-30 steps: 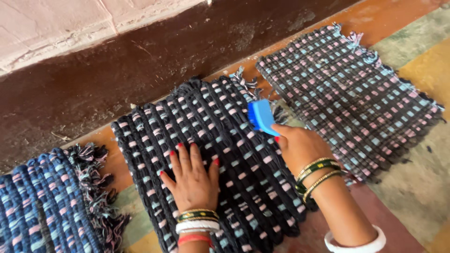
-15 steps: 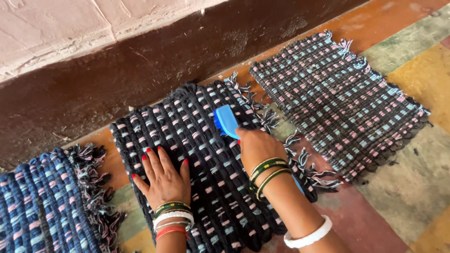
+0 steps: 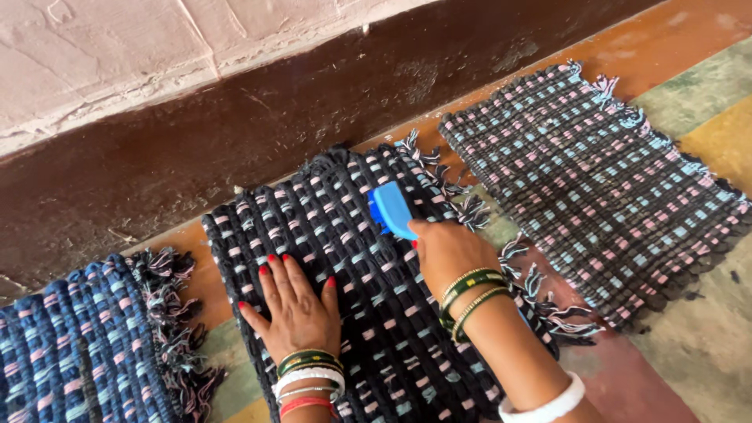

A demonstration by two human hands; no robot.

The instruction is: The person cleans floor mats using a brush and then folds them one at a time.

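Note:
A black woven mat (image 3: 352, 235) with pink and light blue flecks lies on the floor in front of me. My left hand (image 3: 296, 307) presses flat on it, fingers spread, bangles at the wrist. My right hand (image 3: 448, 254) grips a blue scrub brush (image 3: 393, 209) and holds it bristles-down on the mat's upper right part, near the fringed edge (image 3: 501, 258).
A grey woven mat (image 3: 595, 172) with pink and blue flecks lies to the right. A blue woven mat (image 3: 70, 352) with a fringe lies at the left. A dark brown skirting band (image 3: 235, 117) and a pale wall (image 3: 117, 47) run along the back. The floor (image 3: 705, 345) is painted in coloured patches.
My right hand has drawn the brush leftward across the black mat, uncovering the right fringe, then edged slightly back. My left hand stays flat on the mat. The view has shifted a little.

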